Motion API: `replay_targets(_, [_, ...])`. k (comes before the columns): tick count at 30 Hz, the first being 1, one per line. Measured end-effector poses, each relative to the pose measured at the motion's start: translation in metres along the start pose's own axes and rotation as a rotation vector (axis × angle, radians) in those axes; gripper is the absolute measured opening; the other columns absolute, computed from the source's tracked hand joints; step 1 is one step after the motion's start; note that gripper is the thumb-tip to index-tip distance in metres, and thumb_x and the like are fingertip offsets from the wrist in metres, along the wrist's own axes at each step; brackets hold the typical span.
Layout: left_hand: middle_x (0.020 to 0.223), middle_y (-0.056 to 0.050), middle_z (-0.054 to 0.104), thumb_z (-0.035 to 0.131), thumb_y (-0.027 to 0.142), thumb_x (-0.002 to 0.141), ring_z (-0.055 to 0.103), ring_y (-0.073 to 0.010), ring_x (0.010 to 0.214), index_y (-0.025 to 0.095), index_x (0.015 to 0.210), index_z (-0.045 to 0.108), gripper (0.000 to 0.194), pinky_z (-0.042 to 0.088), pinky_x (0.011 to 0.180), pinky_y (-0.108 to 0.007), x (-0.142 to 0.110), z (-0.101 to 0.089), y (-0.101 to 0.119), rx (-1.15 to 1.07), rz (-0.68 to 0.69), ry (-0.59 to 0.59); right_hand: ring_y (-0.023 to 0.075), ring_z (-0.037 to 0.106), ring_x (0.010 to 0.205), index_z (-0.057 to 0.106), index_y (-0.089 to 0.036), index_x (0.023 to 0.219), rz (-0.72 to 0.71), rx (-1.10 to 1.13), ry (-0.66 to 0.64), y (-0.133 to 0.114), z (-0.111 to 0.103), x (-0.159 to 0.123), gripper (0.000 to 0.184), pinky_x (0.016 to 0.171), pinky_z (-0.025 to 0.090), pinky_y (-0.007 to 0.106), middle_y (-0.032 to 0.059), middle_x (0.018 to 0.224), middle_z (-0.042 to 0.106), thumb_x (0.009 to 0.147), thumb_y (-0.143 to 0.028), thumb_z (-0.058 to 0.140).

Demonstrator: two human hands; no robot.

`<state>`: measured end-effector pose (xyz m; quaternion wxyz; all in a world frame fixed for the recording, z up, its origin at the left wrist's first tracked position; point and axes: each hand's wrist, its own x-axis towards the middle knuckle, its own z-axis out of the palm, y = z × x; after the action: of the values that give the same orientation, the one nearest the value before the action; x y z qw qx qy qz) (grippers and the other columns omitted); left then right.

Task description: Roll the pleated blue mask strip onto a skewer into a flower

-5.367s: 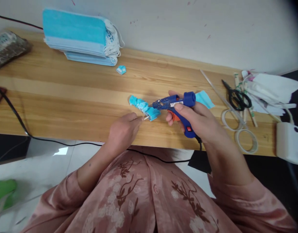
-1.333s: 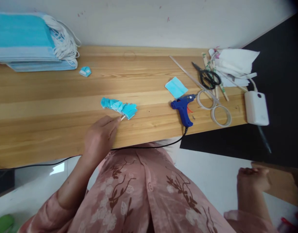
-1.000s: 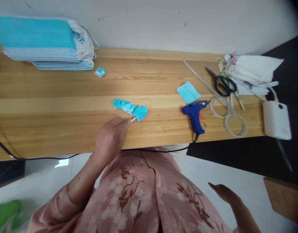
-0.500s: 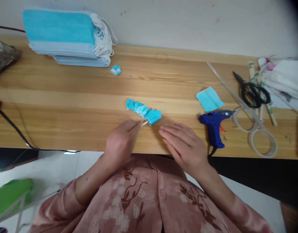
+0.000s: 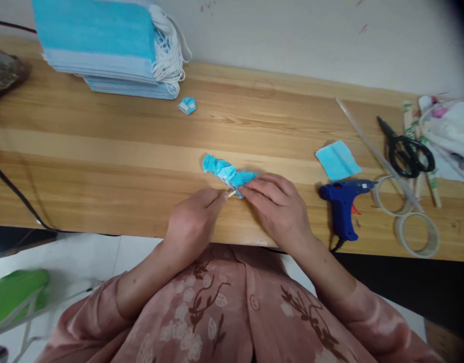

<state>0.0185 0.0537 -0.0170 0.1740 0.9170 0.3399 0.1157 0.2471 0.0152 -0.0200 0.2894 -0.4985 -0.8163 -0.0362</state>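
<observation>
"So, what matters most with the left hand?"

"Steadiness. Your left hand [image 5: 192, 219] is pinched on the thin stick [image 5: 232, 193], close by the crumpled blue strip [image 5: 221, 168]. That strip lies on the table [image 5: 141, 166] in front of you, slanting down toward your right hand [image 5: 282, 209]. A light, fixed pinch should stop the stick from rolling."

"And the right?"

"Its fingertips are on the strip's right end, next to the stick. Whether they pinch the layers or only press on them, I can't tell. Either way, use small, even pressure close to the stick, and don't drag the pleats out of line."

"Anything to mind nearby?"

"Yes, the glue gun [image 5: 341, 201] lies to the right of your right hand, nozzle pointing away. It may be hot, so give it room. The flat blue square [image 5: 338, 160] is just behind it, well apart from your fingers."
</observation>
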Motion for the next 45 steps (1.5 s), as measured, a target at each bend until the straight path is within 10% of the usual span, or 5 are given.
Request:
replay_targets(19, [0.101, -0.008, 0.074, 0.041, 0.022, 0.110, 0.070, -0.0216, 0.088, 0.016, 0.116, 0.070, 0.030, 0.057, 0.073, -0.033, 0.000, 0.006, 0.003, -0.055, -0.048, 0.242, 0.0220, 0.065, 0.101, 0.078, -0.027, 0.097, -0.097, -0.045, -0.396, 0.011, -0.016, 0.058, 0.028, 0.111, 0.049, 0.043, 0.0007, 0.100, 0.077, 0.103, -0.013, 0.054])
replay_targets(31, [0.104, -0.011, 0.074, 0.034, 0.020, 0.110, 0.071, -0.0236, 0.092, 0.012, 0.125, 0.065, 0.036, 0.061, 0.078, -0.036, 0.002, 0.003, 0.001, -0.032, -0.038, 0.120, 0.0206, 0.072, 0.111, 0.072, -0.026, 0.122, 0.042, 0.022, -0.041, 0.000, -0.031, 0.027, 0.029, 0.118, 0.046, 0.050, 0.0021, 0.114, 0.081, 0.099, -0.011, 0.060])
replay_targets(45, [0.107, -0.012, 0.076, 0.032, 0.023, 0.111, 0.073, -0.0243, 0.093, 0.013, 0.126, 0.065, 0.037, 0.061, 0.078, -0.036, 0.002, 0.001, 0.001, 0.010, -0.086, 0.079, 0.0246, 0.066, 0.124, 0.072, -0.029, 0.127, 0.040, -0.062, -0.107, 0.000, -0.002, 0.018, 0.038, 0.119, 0.044, 0.052, 0.0020, 0.123, 0.078, 0.099, -0.007, 0.058])
